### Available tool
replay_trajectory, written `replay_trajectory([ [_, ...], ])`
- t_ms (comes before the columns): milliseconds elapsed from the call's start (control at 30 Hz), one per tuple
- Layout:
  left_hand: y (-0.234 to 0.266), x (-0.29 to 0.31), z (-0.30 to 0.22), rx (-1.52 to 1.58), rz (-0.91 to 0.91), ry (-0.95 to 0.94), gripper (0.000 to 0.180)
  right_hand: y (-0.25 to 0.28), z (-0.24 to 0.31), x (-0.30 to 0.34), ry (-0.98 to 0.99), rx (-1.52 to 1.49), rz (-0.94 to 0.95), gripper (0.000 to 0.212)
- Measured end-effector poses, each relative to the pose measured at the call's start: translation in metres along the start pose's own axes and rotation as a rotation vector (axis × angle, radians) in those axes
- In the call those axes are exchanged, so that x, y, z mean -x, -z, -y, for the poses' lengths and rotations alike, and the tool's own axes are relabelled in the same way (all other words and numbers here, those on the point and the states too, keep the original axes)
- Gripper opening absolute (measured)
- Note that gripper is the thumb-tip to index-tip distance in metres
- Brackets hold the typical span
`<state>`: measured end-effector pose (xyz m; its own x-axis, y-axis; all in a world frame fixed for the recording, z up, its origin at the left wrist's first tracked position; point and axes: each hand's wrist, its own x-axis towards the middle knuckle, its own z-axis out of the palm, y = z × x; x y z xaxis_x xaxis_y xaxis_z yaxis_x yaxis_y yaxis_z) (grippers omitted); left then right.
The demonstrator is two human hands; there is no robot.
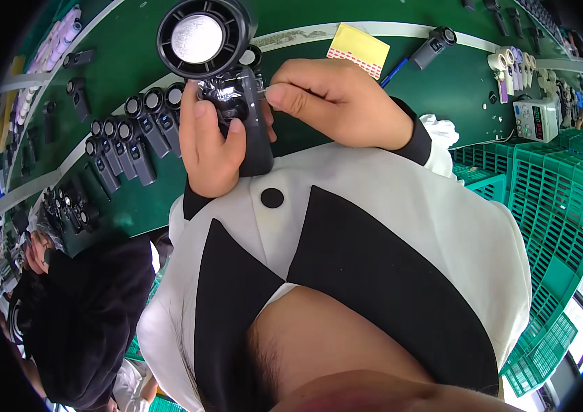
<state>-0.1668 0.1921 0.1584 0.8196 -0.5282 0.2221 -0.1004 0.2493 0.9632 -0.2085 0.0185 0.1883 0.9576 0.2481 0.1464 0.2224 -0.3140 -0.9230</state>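
Note:
A dark grey handheld fan stands upright close to my chest, its round black head with a pale silvery disc at the top. My left hand is closed round the fan's handle, thumb and fingers on its glossy front panel. From the other side, my right hand has its thumb and forefinger pinched together at the handle's upper edge. A thin, clear strip seems to lie between those fingertips, but it is too small to name surely. Glare on the panel hides its details.
Several similar fans lie in rows at left on the green table. Ahead are a yellow paper pad, a blue pen and another fan. Right: a small digital meter and green crates. A co-worker sits lower left.

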Motion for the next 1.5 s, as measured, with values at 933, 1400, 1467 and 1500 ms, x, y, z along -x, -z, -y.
replay_trajectory([
  [933, 0.046, -0.007, 0.03, 0.811, -0.051, 0.361, 0.037, -0.004, -0.017, -0.002, -0.346, -0.319, -0.105, 0.02],
  [1400, 0.1, 0.028, -0.146, 0.277, -0.16, -0.828, 0.044, -0.042, -0.071, -0.005, -0.357, -0.038, -0.093, 0.028],
  [1467, 0.084, 0.036, -0.138, 0.143, -0.05, -0.636, 0.044, -0.041, -0.075, -0.001, -0.384, 0.005, -0.11, 0.029],
  [1500, 0.076, 0.032, -0.132, 0.089, -0.073, -0.669, 0.043, -0.035, -0.071, -0.002, -0.398, 0.043, -0.11, 0.029],
])
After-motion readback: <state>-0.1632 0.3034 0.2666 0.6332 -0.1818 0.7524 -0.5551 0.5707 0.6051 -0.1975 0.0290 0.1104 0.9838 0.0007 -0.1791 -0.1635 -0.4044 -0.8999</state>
